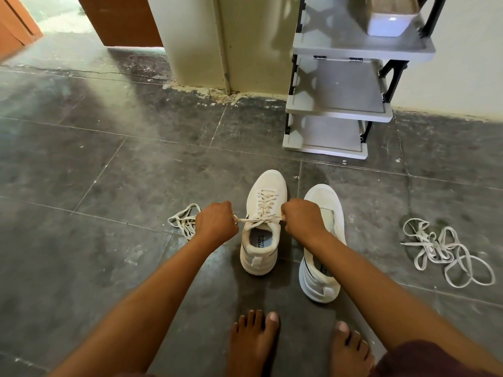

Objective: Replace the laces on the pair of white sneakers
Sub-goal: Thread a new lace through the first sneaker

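Note:
Two white sneakers stand on the dark tiled floor, toes pointing away from me. The left sneaker [265, 213] is laced with a cream lace [265, 205]. My left hand [216, 223] and my right hand [300, 220] each grip one end of that lace, stretched taut across the shoe's opening. The right sneaker [324, 235] shows no lace and is partly hidden by my right forearm. A loose lace [182, 220] lies behind my left hand. A tangled pile of laces [446, 251] lies on the floor at the right.
A grey plastic shoe rack [340, 110] with three shelves stands against the wall beyond the sneakers, a white tub [389, 23] on its top shelf. My bare feet [253, 344] are at the bottom edge. A wall corner and a brown door [122, 20] are at the back left.

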A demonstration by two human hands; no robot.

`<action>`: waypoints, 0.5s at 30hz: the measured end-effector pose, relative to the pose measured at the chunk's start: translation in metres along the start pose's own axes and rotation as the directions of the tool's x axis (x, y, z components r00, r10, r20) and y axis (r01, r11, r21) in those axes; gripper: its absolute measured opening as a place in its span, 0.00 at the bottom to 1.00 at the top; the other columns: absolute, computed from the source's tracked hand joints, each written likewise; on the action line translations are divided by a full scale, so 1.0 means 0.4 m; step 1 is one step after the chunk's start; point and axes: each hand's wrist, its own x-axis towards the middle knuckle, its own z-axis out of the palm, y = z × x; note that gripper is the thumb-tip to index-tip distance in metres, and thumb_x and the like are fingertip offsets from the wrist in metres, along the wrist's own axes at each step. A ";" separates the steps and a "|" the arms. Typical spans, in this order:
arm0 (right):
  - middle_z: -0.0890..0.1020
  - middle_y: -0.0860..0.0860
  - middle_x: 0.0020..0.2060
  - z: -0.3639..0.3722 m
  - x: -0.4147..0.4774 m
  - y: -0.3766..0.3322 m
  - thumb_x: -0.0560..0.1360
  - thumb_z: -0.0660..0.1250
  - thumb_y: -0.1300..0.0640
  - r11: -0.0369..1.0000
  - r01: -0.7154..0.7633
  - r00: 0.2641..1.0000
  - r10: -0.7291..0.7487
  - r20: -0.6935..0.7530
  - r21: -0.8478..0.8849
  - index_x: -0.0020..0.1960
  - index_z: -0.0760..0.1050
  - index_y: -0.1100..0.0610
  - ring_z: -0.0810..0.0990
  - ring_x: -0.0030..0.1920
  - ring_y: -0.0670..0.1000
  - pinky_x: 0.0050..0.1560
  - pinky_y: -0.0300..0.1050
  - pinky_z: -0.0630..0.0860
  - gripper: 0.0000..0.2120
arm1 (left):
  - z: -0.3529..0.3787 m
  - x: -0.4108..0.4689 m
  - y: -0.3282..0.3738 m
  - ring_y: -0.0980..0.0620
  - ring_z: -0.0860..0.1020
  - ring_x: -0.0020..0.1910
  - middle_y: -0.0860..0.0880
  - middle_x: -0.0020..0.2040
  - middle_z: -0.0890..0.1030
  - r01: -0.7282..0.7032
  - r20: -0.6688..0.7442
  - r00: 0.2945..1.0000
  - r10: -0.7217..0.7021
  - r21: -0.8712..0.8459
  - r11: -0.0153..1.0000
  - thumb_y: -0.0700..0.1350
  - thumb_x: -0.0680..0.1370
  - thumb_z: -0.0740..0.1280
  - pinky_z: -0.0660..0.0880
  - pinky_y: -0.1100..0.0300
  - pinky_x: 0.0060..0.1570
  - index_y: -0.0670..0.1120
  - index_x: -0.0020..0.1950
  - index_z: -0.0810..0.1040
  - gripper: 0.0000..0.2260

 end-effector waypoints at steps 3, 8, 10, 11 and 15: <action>0.80 0.57 0.50 -0.005 -0.001 0.001 0.76 0.63 0.60 1.000 -0.002 1.000 0.003 0.015 -0.011 0.53 0.77 0.59 0.79 0.49 0.56 0.51 0.46 0.76 0.08 | -0.002 -0.003 -0.002 0.48 0.72 0.39 0.45 0.47 0.79 0.011 0.004 1.000 -0.011 0.007 1.000 0.46 0.76 0.63 0.68 0.56 0.37 0.44 0.51 0.74 0.07; 0.80 0.56 0.50 -0.009 -0.001 0.005 0.76 0.64 0.59 0.999 -0.029 0.999 0.028 0.038 0.015 0.53 0.77 0.59 0.79 0.49 0.56 0.53 0.48 0.77 0.08 | 0.000 -0.002 -0.002 0.47 0.74 0.41 0.45 0.48 0.79 0.001 -0.006 1.000 -0.001 0.012 1.000 0.46 0.77 0.62 0.68 0.55 0.38 0.44 0.51 0.74 0.07; 0.81 0.56 0.50 -0.007 0.003 0.003 0.76 0.64 0.59 0.999 -0.034 0.999 0.033 0.036 0.022 0.53 0.77 0.59 0.79 0.49 0.56 0.53 0.48 0.77 0.08 | -0.004 -0.001 -0.003 0.45 0.76 0.43 0.44 0.48 0.79 -0.004 -0.009 1.000 0.004 0.016 1.000 0.46 0.77 0.62 0.68 0.55 0.38 0.44 0.51 0.74 0.07; 0.81 0.56 0.50 -0.006 0.003 0.003 0.76 0.64 0.59 0.999 -0.033 0.999 0.032 0.038 0.022 0.54 0.77 0.58 0.80 0.49 0.56 0.53 0.48 0.77 0.08 | -0.004 -0.002 -0.003 0.46 0.75 0.42 0.44 0.48 0.79 -0.003 -0.010 1.000 0.003 0.016 1.000 0.46 0.77 0.62 0.68 0.55 0.38 0.44 0.52 0.74 0.07; 0.81 0.57 0.50 -0.001 0.003 0.006 0.76 0.64 0.59 0.999 -0.039 0.998 0.038 0.039 0.026 0.54 0.78 0.58 0.80 0.49 0.57 0.54 0.50 0.77 0.08 | -0.004 -0.006 -0.003 0.47 0.72 0.40 0.44 0.48 0.79 -0.002 -0.015 1.000 0.002 0.021 1.000 0.46 0.77 0.61 0.67 0.55 0.37 0.44 0.52 0.73 0.07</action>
